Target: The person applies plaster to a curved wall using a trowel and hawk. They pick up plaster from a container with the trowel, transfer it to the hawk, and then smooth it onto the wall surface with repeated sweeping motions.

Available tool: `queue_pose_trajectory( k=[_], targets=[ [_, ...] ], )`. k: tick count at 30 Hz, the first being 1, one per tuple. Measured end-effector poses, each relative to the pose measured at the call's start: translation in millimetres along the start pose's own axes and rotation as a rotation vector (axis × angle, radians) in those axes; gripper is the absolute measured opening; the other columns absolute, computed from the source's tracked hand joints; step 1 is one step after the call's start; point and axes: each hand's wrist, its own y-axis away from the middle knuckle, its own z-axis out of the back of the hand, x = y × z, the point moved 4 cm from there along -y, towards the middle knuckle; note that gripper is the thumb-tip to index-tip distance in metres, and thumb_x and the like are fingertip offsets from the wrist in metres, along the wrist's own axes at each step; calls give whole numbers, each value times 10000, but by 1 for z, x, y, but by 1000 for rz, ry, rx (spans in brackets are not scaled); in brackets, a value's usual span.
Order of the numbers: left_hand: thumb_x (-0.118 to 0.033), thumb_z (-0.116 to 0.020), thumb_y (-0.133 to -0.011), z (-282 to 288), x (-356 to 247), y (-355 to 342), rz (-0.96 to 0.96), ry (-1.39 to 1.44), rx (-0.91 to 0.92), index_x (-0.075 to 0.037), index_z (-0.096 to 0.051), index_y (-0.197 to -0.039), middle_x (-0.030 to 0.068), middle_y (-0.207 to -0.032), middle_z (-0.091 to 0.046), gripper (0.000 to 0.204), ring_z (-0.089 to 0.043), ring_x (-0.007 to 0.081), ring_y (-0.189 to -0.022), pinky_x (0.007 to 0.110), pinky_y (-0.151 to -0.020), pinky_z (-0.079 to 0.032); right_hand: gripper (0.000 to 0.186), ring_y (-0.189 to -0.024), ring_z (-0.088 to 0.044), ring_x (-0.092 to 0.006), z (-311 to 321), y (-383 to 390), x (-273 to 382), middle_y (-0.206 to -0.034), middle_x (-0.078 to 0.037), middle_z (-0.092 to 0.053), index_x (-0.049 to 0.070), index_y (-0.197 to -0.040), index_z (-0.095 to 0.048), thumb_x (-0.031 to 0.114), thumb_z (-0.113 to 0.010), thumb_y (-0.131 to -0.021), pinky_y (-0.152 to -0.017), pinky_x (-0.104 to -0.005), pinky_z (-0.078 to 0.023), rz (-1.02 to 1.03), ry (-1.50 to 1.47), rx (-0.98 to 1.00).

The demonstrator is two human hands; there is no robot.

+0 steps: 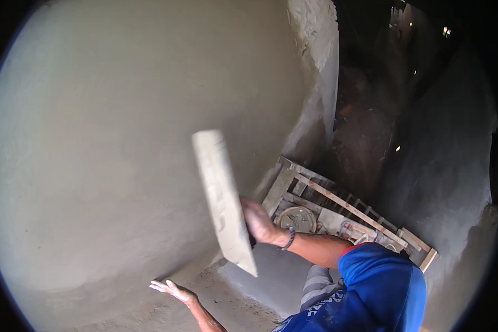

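A long, pale plastering float [218, 188], smeared with plaster, is held tilted in my right hand [257, 221], whose fingers are closed behind it on a mostly hidden grip. The float is in front of a smooth grey plastered wall [122, 122]; I cannot tell whether it touches it. Lower left, my left hand [171, 290] is open and empty, fingers stretched out near the wall's lower edge. A dusty whitish coating shows on its fingers.
A wooden scaffold or railing [346, 205] stands at right, with a round bucket [296, 219] and small items on it. A rough edge [318, 50] bounds the wall, beside a dark passage [365, 105]. A dusty floor [240, 312] lies below; another grey wall [437, 166] is at far right.
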Motion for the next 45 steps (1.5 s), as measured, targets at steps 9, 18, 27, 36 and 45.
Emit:
queue_pose_trajectory(
  k=[9, 18, 27, 36, 45],
  targets=[
    [-593, -436, -975, -1, 2, -4, 104, 208, -47, -121, -42, -1586, 91, -1642, 150, 866, -8, 253, -1524, 499, -1222, -113, 514, -1041, -652, -263, 321, -45, -116, -1152, -108, -649, 87, -1248, -576, 495, -421, -977, -916, -439, -548, 69, -484, -654],
    [-576, -433, -971, -13, -14, -3, 92, 336, -73, -103, -9, -1580, 87, -1642, 140, 880, 56, 243, -1521, 525, -1229, -68, 381, -376, -389, -115, 361, -134, -144, -545, 46, -413, 190, -741, -481, 505, -514, -953, -358, -289, -328, -44, -479, -834],
    [-517, -430, -999, -25, -26, 3, 91, 332, -57, -95, -37, -1579, 74, -1645, 115, 818, 52, 215, -1521, 500, -1237, -82, 345, -586, -538, -227, 251, -133, -77, -650, -114, -521, 24, -843, -541, 335, -550, -991, -578, -406, -468, 317, 464, -1036],
    [-506, -459, -988, -6, 2, -4, 93, 361, -56, -90, -41, -1578, 82, -1643, 101, 834, -19, 222, -1519, 505, -1236, -127, 291, -450, -476, -143, 275, -71, -116, -607, 23, -454, 125, -909, -530, 406, -553, -980, -416, -335, -422, 88, -454, -886],
    [-499, -486, -976, -5, 6, -8, 60, 358, -58, -88, -35, -1578, 96, -1643, 79, 857, -54, 240, -1516, 501, -1235, -138, 349, -412, -405, -140, 354, -136, -171, -577, 27, -405, 146, -900, -523, 491, -521, -954, -393, -313, -358, -123, -617, -959]
  ],
)
